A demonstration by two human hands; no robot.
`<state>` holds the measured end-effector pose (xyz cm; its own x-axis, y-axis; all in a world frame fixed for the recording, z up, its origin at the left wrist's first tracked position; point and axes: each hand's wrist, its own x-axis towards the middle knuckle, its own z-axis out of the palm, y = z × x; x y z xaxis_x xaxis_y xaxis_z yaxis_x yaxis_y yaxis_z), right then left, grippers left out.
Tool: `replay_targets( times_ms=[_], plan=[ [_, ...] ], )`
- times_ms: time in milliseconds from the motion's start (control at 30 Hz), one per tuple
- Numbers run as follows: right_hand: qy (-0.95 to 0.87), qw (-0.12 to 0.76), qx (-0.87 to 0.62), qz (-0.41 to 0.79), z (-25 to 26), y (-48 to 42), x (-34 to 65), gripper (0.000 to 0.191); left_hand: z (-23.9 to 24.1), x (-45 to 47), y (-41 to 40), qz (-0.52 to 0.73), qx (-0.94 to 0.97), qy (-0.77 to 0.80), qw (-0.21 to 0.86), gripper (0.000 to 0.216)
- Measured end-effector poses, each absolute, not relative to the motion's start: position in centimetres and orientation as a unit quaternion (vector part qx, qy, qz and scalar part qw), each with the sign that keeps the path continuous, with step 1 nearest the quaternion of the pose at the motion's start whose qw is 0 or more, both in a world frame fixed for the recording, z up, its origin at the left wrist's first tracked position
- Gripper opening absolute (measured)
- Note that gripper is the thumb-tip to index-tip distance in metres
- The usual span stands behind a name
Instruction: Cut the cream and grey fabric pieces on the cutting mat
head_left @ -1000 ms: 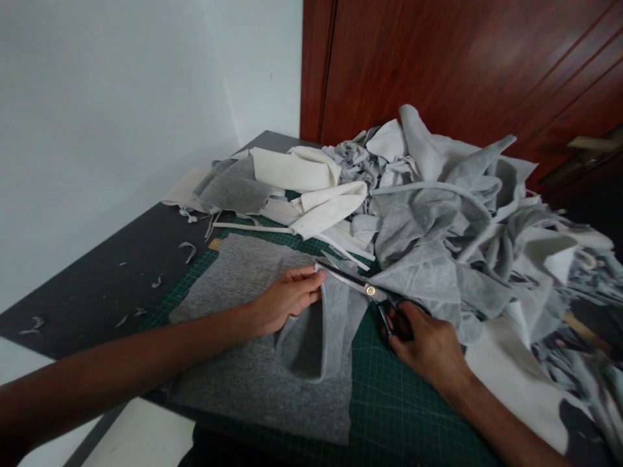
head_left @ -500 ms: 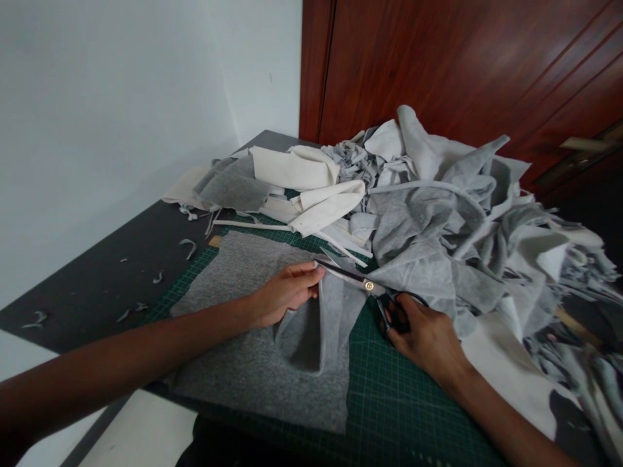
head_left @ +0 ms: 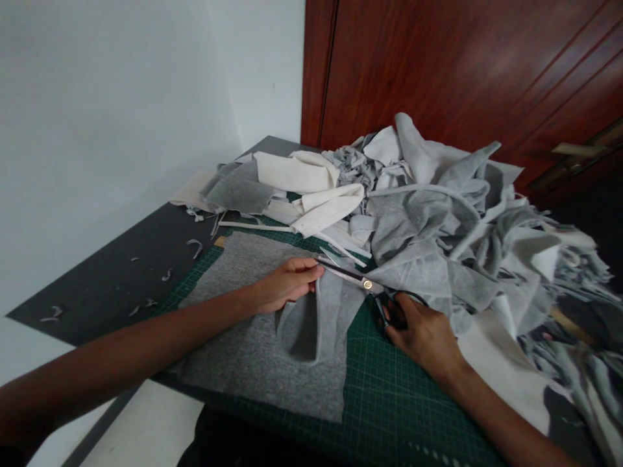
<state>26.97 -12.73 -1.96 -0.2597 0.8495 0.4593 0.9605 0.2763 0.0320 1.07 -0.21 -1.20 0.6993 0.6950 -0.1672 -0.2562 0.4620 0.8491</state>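
Observation:
A grey piece of fabric (head_left: 253, 337) lies flat on the green cutting mat (head_left: 389, 402). My left hand (head_left: 287, 285) pinches the fabric's far right edge and holds a flap of it lifted and curled. My right hand (head_left: 421, 334) grips the black handles of the scissors (head_left: 360, 283). Their blades point left, and the tips reach the fabric edge just by my left fingertips.
A big heap of grey and white fabric offcuts (head_left: 438, 214) covers the table's back and right. Folded cream pieces (head_left: 311, 188) lie behind the mat. Small scraps (head_left: 165, 272) dot the dark table top at left. A wooden door (head_left: 462, 71) stands behind, a white wall at left.
The scissors and my right hand have slid slightly further along the fabric edge toward my left hand. The view has shifted a little; the flap stays lifted.

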Motion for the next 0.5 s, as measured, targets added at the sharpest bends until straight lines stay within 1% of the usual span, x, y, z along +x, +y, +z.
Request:
replay_targets(
  times_ms=[233,500],
  plan=[
    [-0.779,0.175,-0.577,-0.171,-1.75,-12.65,26.88,0.016,-1.61,1.0,0.06,0.287,0.447,0.248,0.81,0.03],
    [-0.788,0.175,-0.57,-0.156,-1.7,-12.76,26.93,0.017,-1.38,1.02,0.09,0.289,0.478,0.23,0.797,0.032]
  ],
)
